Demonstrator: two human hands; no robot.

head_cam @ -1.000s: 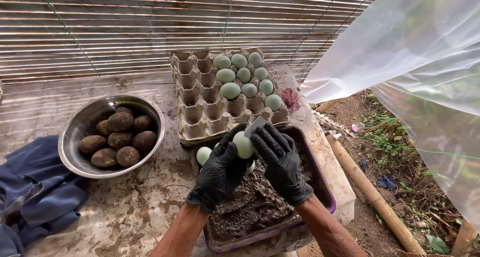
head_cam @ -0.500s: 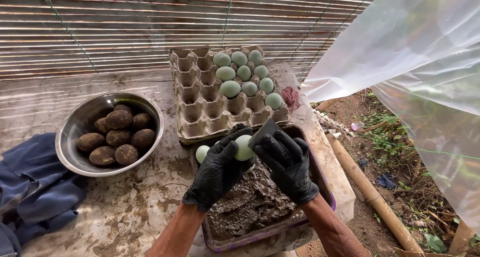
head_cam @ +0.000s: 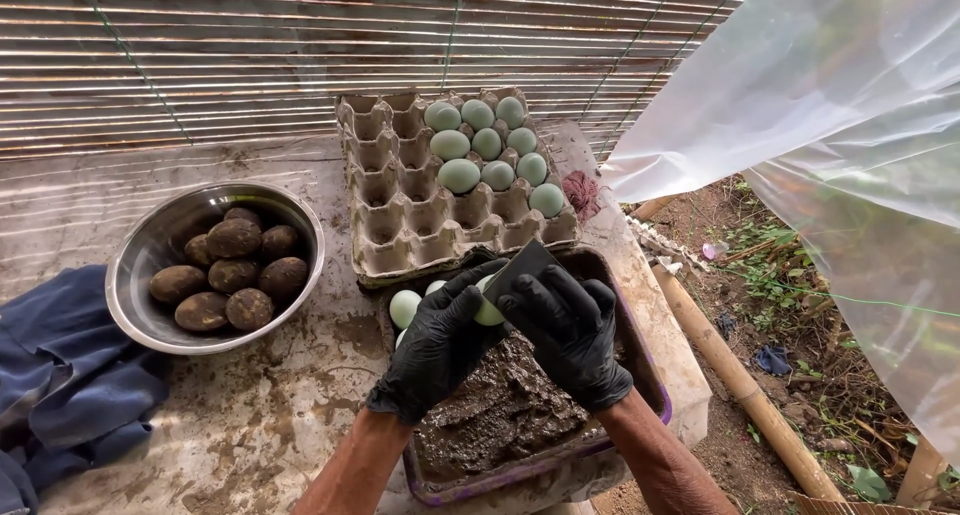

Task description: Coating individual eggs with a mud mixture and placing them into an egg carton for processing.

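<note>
One camera only, worn on the head, looks steeply down and forward over the counter (head_cam: 250, 425) from close above the forearms. It faces a slatted blind (head_cam: 300, 55) at the far edge (plastic sheet (head_cam: 830, 125) and bare ground (head_cam: 800, 305) fall to the right).

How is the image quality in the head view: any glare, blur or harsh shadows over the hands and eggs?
Head view: soft daylight, no blur on the hands or eggs; striped slat shadows on the table; mild glare on the bowl rim and plastic sheet; slight wide-angle bending at the edges.
</note>
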